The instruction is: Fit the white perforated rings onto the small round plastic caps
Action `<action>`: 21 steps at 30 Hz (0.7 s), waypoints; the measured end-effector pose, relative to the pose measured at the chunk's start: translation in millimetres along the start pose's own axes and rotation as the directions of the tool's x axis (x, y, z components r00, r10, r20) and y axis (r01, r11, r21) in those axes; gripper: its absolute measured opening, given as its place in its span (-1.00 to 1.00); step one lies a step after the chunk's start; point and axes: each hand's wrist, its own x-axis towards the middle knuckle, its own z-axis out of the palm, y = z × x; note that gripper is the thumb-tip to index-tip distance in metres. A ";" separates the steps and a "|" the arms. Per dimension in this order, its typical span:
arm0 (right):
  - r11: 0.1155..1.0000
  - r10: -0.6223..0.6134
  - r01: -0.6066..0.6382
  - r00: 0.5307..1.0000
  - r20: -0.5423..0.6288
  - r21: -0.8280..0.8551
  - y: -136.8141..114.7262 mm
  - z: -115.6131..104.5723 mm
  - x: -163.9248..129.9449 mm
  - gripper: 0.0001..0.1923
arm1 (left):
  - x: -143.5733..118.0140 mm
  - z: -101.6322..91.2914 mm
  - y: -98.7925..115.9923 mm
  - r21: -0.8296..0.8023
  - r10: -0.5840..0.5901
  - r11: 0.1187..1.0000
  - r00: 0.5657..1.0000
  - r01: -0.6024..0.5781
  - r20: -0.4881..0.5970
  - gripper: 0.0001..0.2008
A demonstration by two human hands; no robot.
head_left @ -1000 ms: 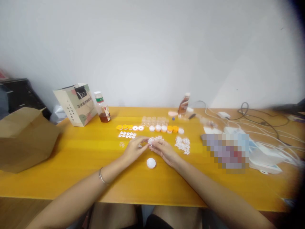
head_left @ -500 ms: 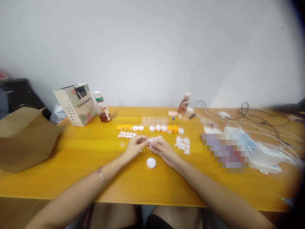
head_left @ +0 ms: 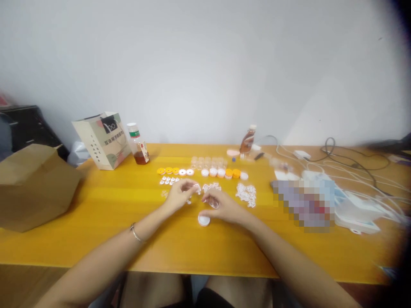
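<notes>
My left hand (head_left: 178,196) pinches a small white plastic piece (head_left: 197,188) above the yellow table (head_left: 96,205). A little to the right, my right hand (head_left: 221,205) holds another small white piece (head_left: 213,204), its fingers curled just above a round white cap (head_left: 203,220) lying on the table. Several more small white pieces lie behind the hands (head_left: 212,186), to their right (head_left: 246,193) and in a neat group to the left (head_left: 170,181). A row of orange and white caps (head_left: 205,172) runs behind them, with clear small jars (head_left: 208,162) further back.
A paper gift bag (head_left: 102,139) and a bottle of brown liquid (head_left: 137,145) stand at the back left, a brown paper bag (head_left: 34,184) at the left edge. Another bottle (head_left: 248,140) stands at the back. White cables and devices (head_left: 353,188) crowd the right side.
My hands, joined over one white piece before, have drawn apart. The right hand has dropped toward the round white cap with a piece. The left keeps its piece.
</notes>
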 end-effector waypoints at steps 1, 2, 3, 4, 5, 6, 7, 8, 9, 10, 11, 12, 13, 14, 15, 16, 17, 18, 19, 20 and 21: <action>0.996 -0.056 0.061 0.996 0.073 -0.071 -0.4 -1.3 -2.1 -0.60 | 0.2 -1.3 0.0 -0.006 0.003 1.000 1.000 -0.003 0.001 -0.73; 0.987 -0.094 0.110 0.987 0.132 -0.120 -0.1 -1.5 -3.7 -0.57 | 0.2 -2.5 0.2 -0.008 0.009 1.000 1.000 -0.009 0.003 -0.73; 0.978 -0.112 0.140 0.978 0.174 -0.157 0.9 -1.0 -4.5 -0.56 | -0.2 -3.5 0.8 -0.005 0.021 1.000 1.000 -0.020 0.010 -0.73; 0.971 -0.116 0.153 0.973 0.197 -0.184 2.5 0.2 -4.7 -0.58 | -0.8 -4.3 1.7 0.004 0.037 0.999 0.999 -0.038 0.028 -0.73; 0.966 -0.113 0.156 0.972 0.205 -0.205 4.6 1.8 -4.1 -0.60 | -1.7 -4.8 3.0 0.021 0.061 0.998 0.997 -0.063 0.056 -0.74; 0.964 -0.107 0.152 0.973 0.203 -0.221 6.8 3.4 -3.1 -0.63 | -3.0 -5.2 4.5 0.044 0.087 0.995 0.992 -0.092 0.095 -0.76; 0.962 -0.102 0.146 0.975 0.195 -0.230 9.0 4.9 -1.7 -0.65 | -4.5 -5.4 6.2 0.068 0.107 0.991 0.984 -0.118 0.145 -0.77; 0.962 -0.099 0.141 0.978 0.185 -0.234 11.1 6.2 -0.2 -0.66 | -6.2 -5.4 7.9 0.092 0.119 0.986 0.973 -0.139 0.200 -0.79; 0.962 -0.098 0.139 0.979 0.177 -0.234 12.9 7.2 1.2 -0.67 | -8.0 -5.2 9.3 0.113 0.121 0.982 0.960 -0.153 0.252 -0.80; 0.963 -0.100 0.138 0.980 0.169 -0.232 14.4 8.1 2.5 -0.67 | -9.8 -4.9 10.5 0.132 0.117 0.978 0.948 -0.162 0.296 -0.81; 0.963 -0.103 0.140 0.981 0.163 -0.231 15.5 8.7 3.4 -0.67 | -11.4 -4.5 11.4 0.146 0.109 0.975 0.936 -0.165 0.334 -0.82; 0.963 -0.108 0.142 0.982 0.157 -0.230 16.4 9.3 4.0 -0.67 | -12.7 -4.0 11.8 0.156 0.100 0.973 0.925 -0.167 0.367 -0.82; 0.962 -0.112 0.145 0.982 0.150 -0.232 17.0 9.7 4.4 -0.68 | -13.7 -3.7 12.0 0.164 0.098 0.971 0.915 -0.174 0.390 -0.83; 0.961 -0.116 0.147 0.983 0.141 -0.236 17.4 10.1 4.6 -0.69 | -14.3 -3.5 12.0 0.172 0.102 0.968 0.908 -0.185 0.407 -0.84; 0.960 -0.118 0.147 0.984 0.132 -0.239 17.8 10.4 4.6 -0.69 | -14.6 -3.4 11.8 0.179 0.108 0.963 0.902 -0.199 0.418 -0.84; 0.959 -0.118 0.146 0.985 0.124 -0.242 18.0 10.7 4.6 -0.69 | -14.7 -3.5 11.8 0.188 0.117 0.958 0.898 -0.214 0.424 -0.84; 0.959 -0.118 0.144 0.986 0.120 -0.242 18.2 11.0 4.6 -0.69 | -14.6 -3.8 11.9 0.199 0.128 0.952 0.895 -0.232 0.428 -0.85; 0.960 -0.118 0.143 0.986 0.118 -0.241 18.4 11.2 4.6 -0.69 | -14.5 -4.1 12.3 0.214 0.140 0.944 0.891 -0.251 0.431 -0.85; 0.960 -0.117 0.143 0.986 0.120 -0.240 18.6 11.5 4.7 -0.69 | -14.4 -4.6 13.0 0.229 0.152 0.935 0.888 -0.272 0.435 -0.85; 0.960 -0.115 0.142 0.986 0.123 -0.241 18.8 11.7 4.8 -0.69 | -14.5 -5.1 14.0 0.245 0.162 0.924 0.883 -0.292 0.441 -0.85; 0.960 -0.112 0.140 0.986 0.125 -0.242 18.9 11.9 4.9 -0.69 | -14.8 -5.5 15.1 0.260 0.172 0.914 0.878 -0.311 0.446 -0.85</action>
